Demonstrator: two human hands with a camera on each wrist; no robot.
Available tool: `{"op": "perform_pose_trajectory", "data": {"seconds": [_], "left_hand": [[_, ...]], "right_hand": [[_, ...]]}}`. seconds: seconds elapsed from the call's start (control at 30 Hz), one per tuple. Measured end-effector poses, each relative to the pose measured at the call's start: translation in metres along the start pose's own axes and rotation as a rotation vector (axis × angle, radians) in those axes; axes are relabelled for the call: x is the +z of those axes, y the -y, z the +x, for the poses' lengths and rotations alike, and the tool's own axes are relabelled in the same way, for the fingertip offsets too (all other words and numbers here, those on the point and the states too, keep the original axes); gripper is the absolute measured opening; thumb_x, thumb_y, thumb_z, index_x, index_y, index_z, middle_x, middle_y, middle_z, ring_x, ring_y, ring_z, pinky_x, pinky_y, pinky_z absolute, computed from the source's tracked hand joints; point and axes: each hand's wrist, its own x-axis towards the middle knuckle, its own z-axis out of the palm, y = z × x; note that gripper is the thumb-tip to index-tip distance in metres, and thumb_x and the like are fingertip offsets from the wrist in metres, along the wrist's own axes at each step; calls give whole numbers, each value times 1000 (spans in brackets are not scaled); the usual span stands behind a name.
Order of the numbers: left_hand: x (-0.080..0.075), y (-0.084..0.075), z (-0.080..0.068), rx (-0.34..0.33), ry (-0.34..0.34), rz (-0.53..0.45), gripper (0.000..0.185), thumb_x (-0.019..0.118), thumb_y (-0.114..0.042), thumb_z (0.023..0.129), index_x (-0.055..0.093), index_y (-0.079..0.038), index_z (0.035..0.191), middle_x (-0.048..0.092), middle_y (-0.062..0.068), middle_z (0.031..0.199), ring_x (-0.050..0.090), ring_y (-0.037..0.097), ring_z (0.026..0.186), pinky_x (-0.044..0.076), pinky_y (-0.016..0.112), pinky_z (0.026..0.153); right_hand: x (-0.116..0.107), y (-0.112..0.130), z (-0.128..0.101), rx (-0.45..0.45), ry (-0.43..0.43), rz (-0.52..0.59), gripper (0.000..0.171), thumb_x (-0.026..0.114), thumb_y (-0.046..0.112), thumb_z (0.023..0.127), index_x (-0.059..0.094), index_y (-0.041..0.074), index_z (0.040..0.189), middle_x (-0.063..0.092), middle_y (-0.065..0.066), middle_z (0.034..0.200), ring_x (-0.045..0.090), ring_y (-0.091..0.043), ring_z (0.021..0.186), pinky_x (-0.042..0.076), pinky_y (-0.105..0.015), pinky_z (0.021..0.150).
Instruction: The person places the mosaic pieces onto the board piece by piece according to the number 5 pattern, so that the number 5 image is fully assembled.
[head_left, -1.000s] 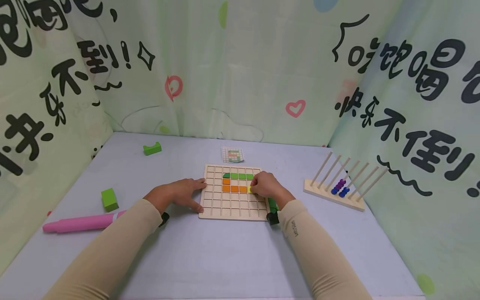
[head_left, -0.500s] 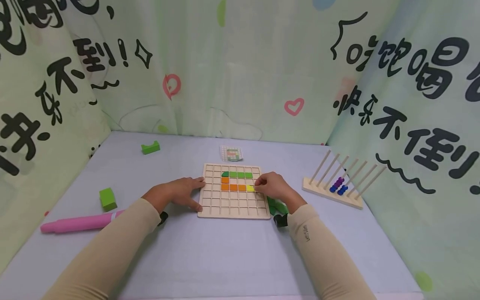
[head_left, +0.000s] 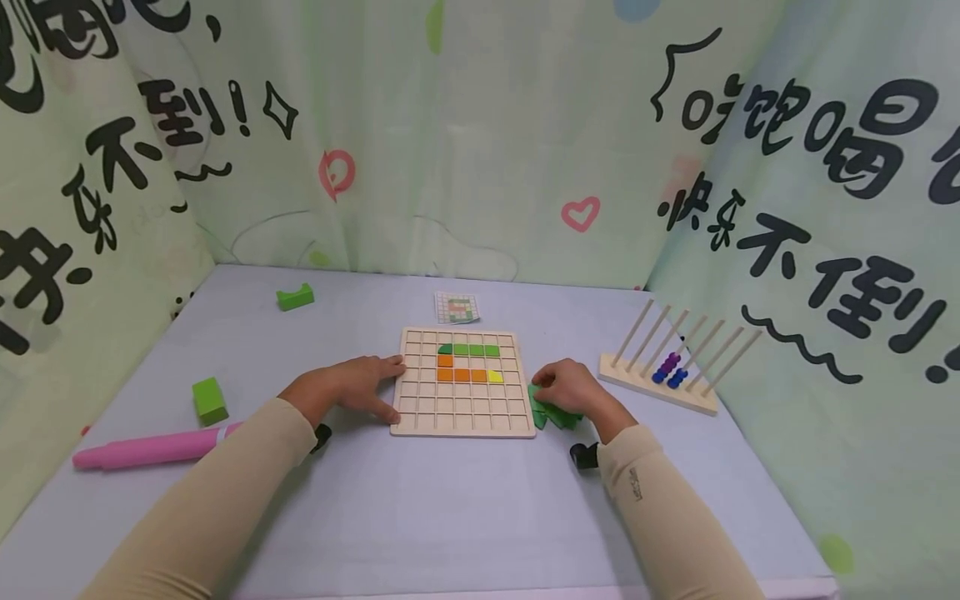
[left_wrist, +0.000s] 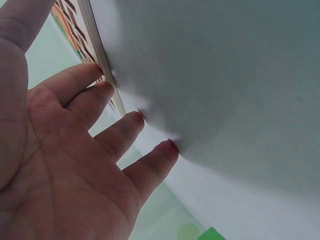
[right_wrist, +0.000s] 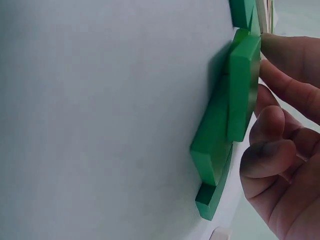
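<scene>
My left hand (head_left: 347, 388) steadies the left edge of a square wooden grid board (head_left: 463, 407), fingers spread; the left wrist view shows its fingertips (left_wrist: 134, 117) along the board's edge. In the grid lie a row of green tiles (head_left: 477, 351), several orange tiles (head_left: 462, 376) and a yellow tile (head_left: 495, 377). My right hand (head_left: 574, 390) is just right of the board, over a small pile of green pieces (head_left: 561, 417). Close up in the right wrist view, thumb and finger tips touch the face of the topmost green piece (right_wrist: 243, 82), while the other fingers are loosely curled.
A small pattern card (head_left: 456, 308) lies behind the board. To the right stands a peg rack (head_left: 660, 385) with purple and blue beads. On the left are a green block (head_left: 209, 402), a notched green block (head_left: 296, 297) and a pink tube (head_left: 150, 451) beside my left forearm.
My right hand has let go of the yellow tile, now in the grid, and has moved right and slightly down to the green pieces. The left hand has stayed on the board's edge.
</scene>
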Motion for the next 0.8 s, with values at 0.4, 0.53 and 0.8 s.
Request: {"op": "perform_pose_trajectory", "data": {"seconds": [0.4,0.53,0.8], "left_hand": [[1,-1,-1,-18,2,-8,99,84,-49,85,36,-10,162,23,7,173,24,38,158,24,53,128],[1,0,-1,-23,-1,-7,99,84,-50,85,35,-11,163,23,6,173,24,38,158,25,53,127],[1,-3,-2,-25,5,-18,99,84,-49,85,35,-11,163,23,7,173,23,39,158,25,54,127]], "right_hand": [[5,5,-2,17,-22,5,23,73,13,95,70,2,115,69,-11,106,61,-23,95,53,-38,85],[5,8,-2,26,-36,14,18,73,11,94,67,3,110,64,-8,97,57,-22,88,50,-35,78],[2,9,-6,7,-43,21,12,72,8,94,64,6,103,59,-7,89,55,-22,83,46,-32,73]]}}
